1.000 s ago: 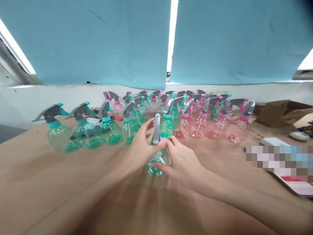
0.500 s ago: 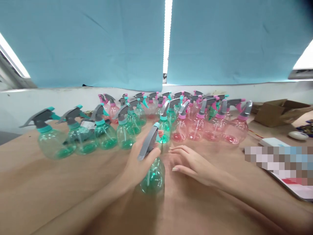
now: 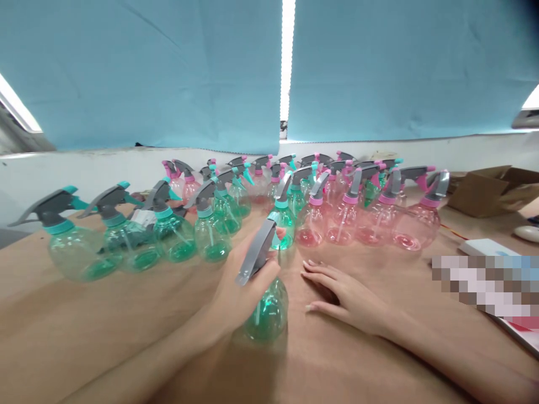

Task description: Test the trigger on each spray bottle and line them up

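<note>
My left hand (image 3: 244,278) is wrapped round the neck of a green spray bottle (image 3: 267,314) with a grey trigger head, held upright at the front middle of the table. My fingers hide its collar. My right hand (image 3: 341,289) lies to the right of that bottle, apart from it, palm down with the fingers stretched out. Beyond my hands stand a row of green spray bottles (image 3: 173,238) on the left and a row of pink spray bottles (image 3: 311,224) on the right. A green spray bottle (image 3: 283,216) is just behind my left hand.
More pink and green spray bottles stand crowded behind the front rows. On the right are a cardboard box (image 3: 484,193), a white mouse (image 3: 528,233), a white box (image 3: 480,247) and a blurred-out flat item. A blue curtain (image 3: 147,73) hangs at the back.
My right hand has moved slightly right, away from the held bottle, and now lies flatter on the table. My left hand keeps its grip on the spray bottle. The view has shifted slightly.
</note>
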### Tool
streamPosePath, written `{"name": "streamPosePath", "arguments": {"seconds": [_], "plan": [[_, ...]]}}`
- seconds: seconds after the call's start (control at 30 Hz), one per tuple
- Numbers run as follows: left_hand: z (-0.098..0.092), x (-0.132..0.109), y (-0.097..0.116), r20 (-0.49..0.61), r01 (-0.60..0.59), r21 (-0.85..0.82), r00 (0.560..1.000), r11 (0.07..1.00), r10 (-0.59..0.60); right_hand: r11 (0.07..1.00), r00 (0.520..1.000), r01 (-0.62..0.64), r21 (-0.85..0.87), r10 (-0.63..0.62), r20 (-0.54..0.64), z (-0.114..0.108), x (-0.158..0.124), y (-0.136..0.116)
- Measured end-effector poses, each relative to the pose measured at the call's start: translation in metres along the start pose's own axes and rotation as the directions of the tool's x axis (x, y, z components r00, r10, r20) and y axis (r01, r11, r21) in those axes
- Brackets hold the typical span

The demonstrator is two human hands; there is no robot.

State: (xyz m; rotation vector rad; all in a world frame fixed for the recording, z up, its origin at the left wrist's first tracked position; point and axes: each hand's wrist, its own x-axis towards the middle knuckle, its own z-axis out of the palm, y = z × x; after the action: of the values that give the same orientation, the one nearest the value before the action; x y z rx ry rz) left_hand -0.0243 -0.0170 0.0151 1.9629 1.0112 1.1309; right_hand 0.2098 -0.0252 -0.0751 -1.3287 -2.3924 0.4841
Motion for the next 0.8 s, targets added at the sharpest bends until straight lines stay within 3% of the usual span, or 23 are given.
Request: {"name": "streamPosePath", "arguments": {"seconds": [0.37,0.8], "plan": [[-0.0006,0.0000,0.0071,0.017,0.070,-0.035,0.997,0.997,-0.069,1.000,0.999,-0.018,0.025,0.017,0.045,-0.0031,-0.0005,0.0021],[-0.0001,0.0010,0.0068,0.039,0.041,-0.042,0.998,0.998,-0.039,0.999,0.999,-0.013,0.031,0.011,0.047,-0.0043,-0.0005,0.0014]]}}
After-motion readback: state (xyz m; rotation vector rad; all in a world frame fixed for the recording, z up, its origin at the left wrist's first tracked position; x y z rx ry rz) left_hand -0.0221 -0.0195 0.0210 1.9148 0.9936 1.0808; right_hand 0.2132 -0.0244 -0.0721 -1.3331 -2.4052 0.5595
